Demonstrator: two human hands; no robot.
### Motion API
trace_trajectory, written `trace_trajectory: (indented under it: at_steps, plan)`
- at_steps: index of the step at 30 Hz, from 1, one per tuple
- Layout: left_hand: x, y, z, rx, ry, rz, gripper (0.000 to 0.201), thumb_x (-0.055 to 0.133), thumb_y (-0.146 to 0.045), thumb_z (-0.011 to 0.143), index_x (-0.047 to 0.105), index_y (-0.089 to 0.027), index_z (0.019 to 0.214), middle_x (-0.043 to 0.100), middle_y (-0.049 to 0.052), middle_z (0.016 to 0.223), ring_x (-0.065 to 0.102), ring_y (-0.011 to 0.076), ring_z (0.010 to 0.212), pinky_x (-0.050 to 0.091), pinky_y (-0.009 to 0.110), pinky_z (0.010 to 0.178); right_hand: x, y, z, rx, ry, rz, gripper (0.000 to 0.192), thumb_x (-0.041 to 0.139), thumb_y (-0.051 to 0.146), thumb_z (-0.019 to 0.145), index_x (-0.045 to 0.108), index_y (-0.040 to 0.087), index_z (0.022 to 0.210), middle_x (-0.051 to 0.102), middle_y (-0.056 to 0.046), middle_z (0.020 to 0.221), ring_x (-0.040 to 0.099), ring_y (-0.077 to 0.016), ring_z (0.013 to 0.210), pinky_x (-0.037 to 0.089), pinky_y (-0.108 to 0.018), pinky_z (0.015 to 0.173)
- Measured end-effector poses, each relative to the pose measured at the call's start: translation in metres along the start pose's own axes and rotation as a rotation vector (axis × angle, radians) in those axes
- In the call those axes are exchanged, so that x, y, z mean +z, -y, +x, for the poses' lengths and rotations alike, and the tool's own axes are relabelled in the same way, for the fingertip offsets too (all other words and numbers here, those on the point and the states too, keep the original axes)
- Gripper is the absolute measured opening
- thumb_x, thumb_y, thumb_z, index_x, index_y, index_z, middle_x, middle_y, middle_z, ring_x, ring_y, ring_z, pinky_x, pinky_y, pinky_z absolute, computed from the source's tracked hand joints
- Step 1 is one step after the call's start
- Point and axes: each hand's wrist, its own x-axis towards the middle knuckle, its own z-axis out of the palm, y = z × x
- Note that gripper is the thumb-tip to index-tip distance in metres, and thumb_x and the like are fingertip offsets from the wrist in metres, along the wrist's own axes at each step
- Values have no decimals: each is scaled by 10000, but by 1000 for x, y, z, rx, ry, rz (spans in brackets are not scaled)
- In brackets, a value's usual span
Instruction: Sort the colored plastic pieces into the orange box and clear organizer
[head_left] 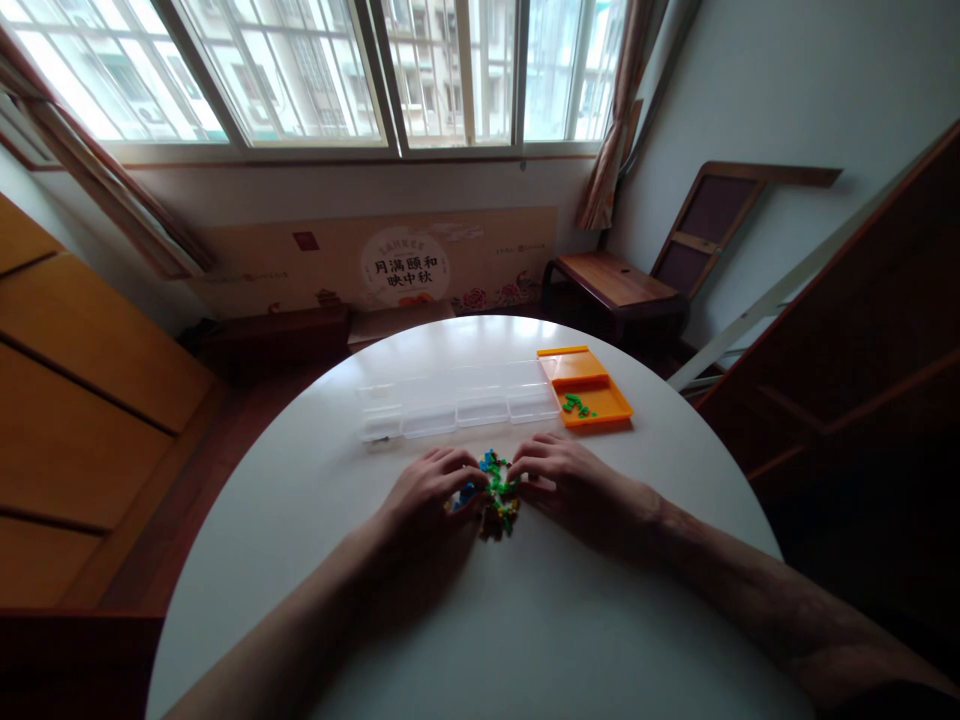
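Small toy building pieces (495, 492), green, blue, yellow and brown, lie in a loose heap on the white round table (480, 640). On the heap's left side is my left hand (429, 490), its fingers curled together over blue and green pieces. My right hand (564, 485) reaches in from the right, thumb and fingers bent together at the heap's edge by the green ones. What either hand pinches is too small to make out. Beyond my right hand, an orange tray (616, 408) holds several green pieces (576, 405) in its front compartment.
A row of clear plastic compartments (480, 410) stands behind the heap, touching or close to the orange tray. A small dark bit lies near its left end. Past the table are a wooden chair (622, 280), a printed panel (300, 260) and windows.
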Motion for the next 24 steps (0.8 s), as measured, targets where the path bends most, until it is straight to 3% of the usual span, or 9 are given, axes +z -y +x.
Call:
trace_trajectory:
  at_steps: [9, 16, 24]
  plan:
    - [0, 0, 0, -4, -3, 5, 78, 717, -254, 1035, 771, -249, 1090, 794, 53, 1086, 737, 190, 926, 582, 317, 853, 5, -8, -2, -16, -23, -20, 120, 715, 131, 1025, 737, 236, 1080, 799, -38, 1035, 710, -221, 982, 547, -360, 927]
    - [-1, -1, 0, -4, -8, 0, 86, 726, -232, 1021, 770, -254, 1092, 792, 49, 1101, 739, 195, 942, 587, 320, 866, 0, -1, -2, 70, -31, -32, 48, 757, 196, 1027, 746, 233, 1056, 795, -55, 1099, 712, -236, 1035, 536, -384, 979]
    - [1, 0, 0, 0, -23, -8, 74, 711, -236, 1036, 761, -245, 1088, 796, 47, 1084, 734, 187, 915, 572, 323, 839, 0, -1, -1, 47, 12, -66, 67, 682, 219, 1089, 730, 219, 1043, 777, -59, 1055, 714, -217, 1010, 527, -364, 963]
